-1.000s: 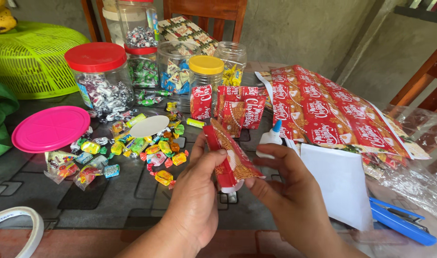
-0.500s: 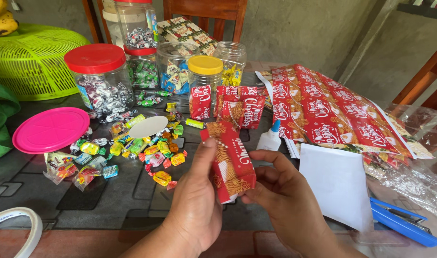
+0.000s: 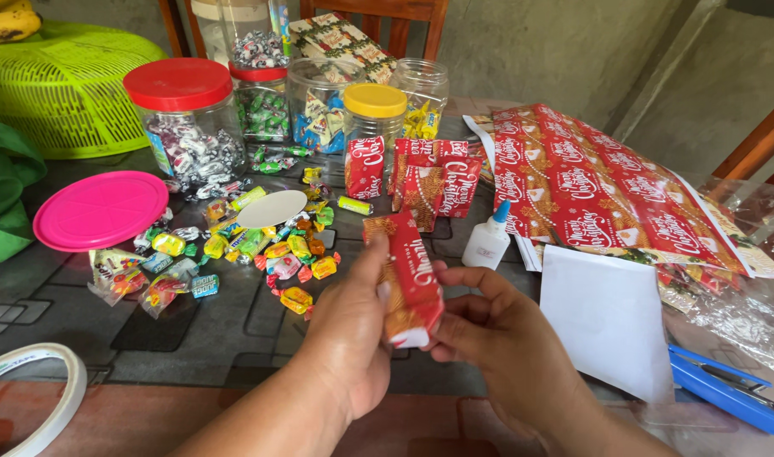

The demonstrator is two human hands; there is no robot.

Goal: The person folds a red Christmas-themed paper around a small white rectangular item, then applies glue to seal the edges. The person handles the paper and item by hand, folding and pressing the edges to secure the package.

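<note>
Near the front edge of the table (image 3: 192, 347), both hands hold a small red-and-gold paper packet (image 3: 410, 279) up off the surface. Left hand (image 3: 349, 338): thumb pressed on the packet's left face, fingers curled behind it, so closed on it. Right hand (image 3: 505, 338): fingertips pinching the packet's lower right side, also closed on it.

Step in hand, my read: shaping or closing a folded wrapping-paper packet, pressing a seam or flap. Can't tell whether the seam is glued yet, or whether anything is inside.

Next move, judged: needs a firm pinch along the open edge while the other hand stays put as a backstop. If glue is wanted, the right hand has to let go, so the left must carry the packet alone without the fold springing open. Glue bottle (image 3: 488, 241) is just beyond the packet, near the table's middle, within easy reach.

Packet look: narrow, flat, roughly box-like, tilted with its top leaning left. Red face with white lettering, gold patterned band down the left, plain white paper showing at the bottom end. Thin paper; likely creases and crushes easily.

Around it:
- finished packets (image 3: 425, 173) standing in a cluster toward the far middle, touching each other
- loose candies (image 3: 268, 250) scattered left of centre
- red wrapping sheets (image 3: 598, 190) along the right side
- white sheet (image 3: 607, 317) and blue stapler (image 3: 725, 389) at the front right corner
- pink lid (image 3: 99, 210) toward the left edge
- tape roll (image 3: 31, 393) at the front left corner
</note>
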